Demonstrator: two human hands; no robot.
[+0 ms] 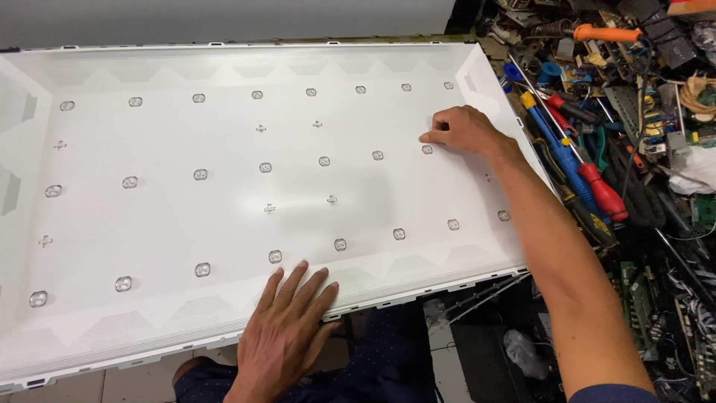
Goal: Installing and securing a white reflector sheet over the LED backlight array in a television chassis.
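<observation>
- Head view, nearest to us: our left hand (287, 328) lay flat, palm down, fingers (298, 280) spread wide, on the sloped near rim of the white backlight panel (186, 216); it gripped nothing.
- Just below that hand we saw dark blue trousers (388, 358) and a strip of pale tiled floor (134, 384).
- The panel itself was a wide, shallow white tray lined with a reflective sheet, filling most of the view from the near edge to the far wall.
- Across the sheet ran three rows of small clear lenses (275, 256), with a few little cross-shaped cutouts (269, 209) between the rows.
- Further out, our right hand (462, 128) rested on the sheet near the panel's right end, fingers curled narrow with the tips pressed to the surface just beside a lens of the middle row; we could not tell whether they pinched anything.
- Right of the panel, the table (671, 246) was heaped with tools: a blue-handled screwdriver (556, 145), a red-handled screwdriver (603, 192), green circuit boards (638, 302) and cables.
- Farthest off lay an orange-handled tool (605, 33) at the top of the pile.
</observation>
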